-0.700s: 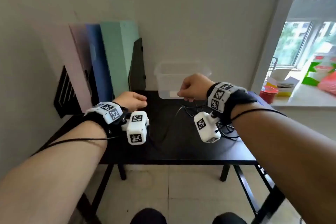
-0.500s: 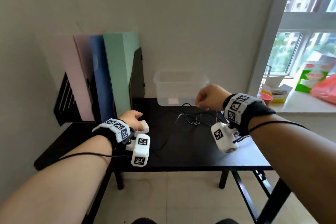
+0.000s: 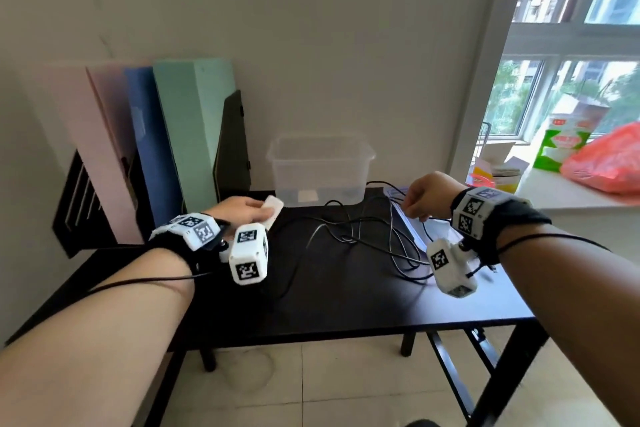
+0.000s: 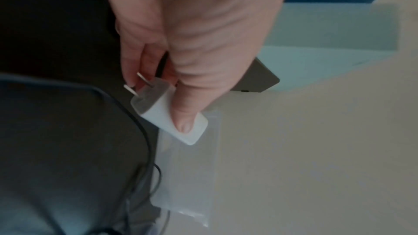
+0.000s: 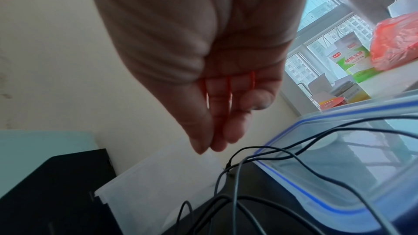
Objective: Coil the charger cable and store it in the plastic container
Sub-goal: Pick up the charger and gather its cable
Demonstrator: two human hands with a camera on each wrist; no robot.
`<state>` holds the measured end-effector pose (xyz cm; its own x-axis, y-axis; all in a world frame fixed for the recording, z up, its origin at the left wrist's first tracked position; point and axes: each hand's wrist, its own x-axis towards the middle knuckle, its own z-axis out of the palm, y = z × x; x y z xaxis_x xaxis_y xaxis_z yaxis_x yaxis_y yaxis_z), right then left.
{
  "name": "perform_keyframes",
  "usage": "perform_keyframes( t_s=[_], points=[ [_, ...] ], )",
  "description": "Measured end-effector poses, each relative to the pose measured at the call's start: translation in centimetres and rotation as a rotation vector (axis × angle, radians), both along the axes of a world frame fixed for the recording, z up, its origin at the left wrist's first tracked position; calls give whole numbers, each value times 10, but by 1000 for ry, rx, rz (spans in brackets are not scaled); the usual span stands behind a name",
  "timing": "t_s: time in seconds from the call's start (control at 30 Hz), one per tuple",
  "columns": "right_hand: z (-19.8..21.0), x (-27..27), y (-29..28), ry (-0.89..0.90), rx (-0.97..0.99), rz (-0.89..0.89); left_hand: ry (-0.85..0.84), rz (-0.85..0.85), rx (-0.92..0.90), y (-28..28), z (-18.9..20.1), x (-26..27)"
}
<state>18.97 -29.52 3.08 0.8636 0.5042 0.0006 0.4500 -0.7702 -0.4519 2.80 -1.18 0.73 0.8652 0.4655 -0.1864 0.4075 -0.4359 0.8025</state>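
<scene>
A white charger plug (image 3: 272,207) is pinched in my left hand (image 3: 242,210), just above the black table's back left. In the left wrist view my thumb presses the plug's (image 4: 174,121) flat side, prongs facing my fingers. Its black cable (image 3: 363,236) lies in loose tangled loops across the table. The clear plastic container (image 3: 320,170) stands open against the wall, behind the cable. My right hand (image 3: 424,196) hovers over the cable's right end. In the right wrist view its fingers (image 5: 214,128) hang fairly straight and close together, with no cable seen in them.
The container's blue-rimmed clear lid (image 5: 339,167) lies flat at the table's right side under some cable loops. Coloured boards (image 3: 187,135) and a black file holder (image 3: 232,149) lean at the back left. The window sill (image 3: 571,191) holds boxes and a red bag.
My right hand has moved right, from in front of the container to over the lid. My left hand now shows the white plug held up near the container.
</scene>
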Motion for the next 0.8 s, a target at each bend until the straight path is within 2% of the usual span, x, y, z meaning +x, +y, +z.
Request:
perform_keyframes(
  t_s=[0.07,0.13,0.23,0.4,0.53,0.67,0.73,0.8],
  points=[
    [-2,2,-5,34,-36,-25,-105,18,-390,-8,8,11],
    [-5,6,-13,53,-51,-60,-135,6,-699,-20,15,22],
    [-7,10,-23,99,-65,-105,-116,-9,-929,-36,22,39],
    [-22,11,-27,254,-141,-34,-156,-75,-1035,-54,13,69],
    [-15,25,-21,230,24,-58,-248,-48,-1049,-39,21,75],
    [6,26,22,265,291,35,-323,-8,-1011,-1,30,58],
    [11,21,55,306,325,127,-362,41,-985,11,30,45],
    [10,16,84,316,255,192,-380,77,-954,20,28,35]
  ],
)
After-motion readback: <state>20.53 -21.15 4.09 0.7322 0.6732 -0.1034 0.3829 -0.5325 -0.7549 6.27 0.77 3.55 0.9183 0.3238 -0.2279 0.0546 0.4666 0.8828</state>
